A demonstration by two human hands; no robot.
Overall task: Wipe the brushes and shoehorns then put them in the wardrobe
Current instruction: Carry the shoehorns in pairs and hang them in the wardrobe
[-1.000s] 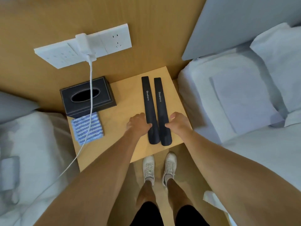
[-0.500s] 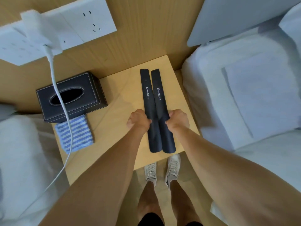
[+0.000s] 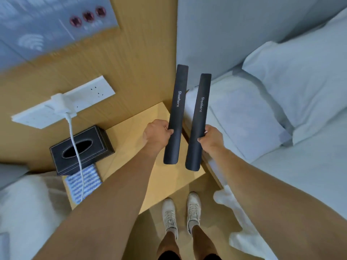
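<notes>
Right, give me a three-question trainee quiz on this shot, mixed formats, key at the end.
1. True or false: both shoehorns lie flat on the bedside table.
2. Multiple choice: the striped cloth lies
A. on the bed
B. on the table, beside the tissue box
C. in the left hand
3. Fill in: the white cable from the wall socket hangs across the ____ box.

Key:
1. False. The left hand grips the left shoehorn and the right hand grips the right shoehorn, both lifted off the table.
2. B
3. tissue
</notes>
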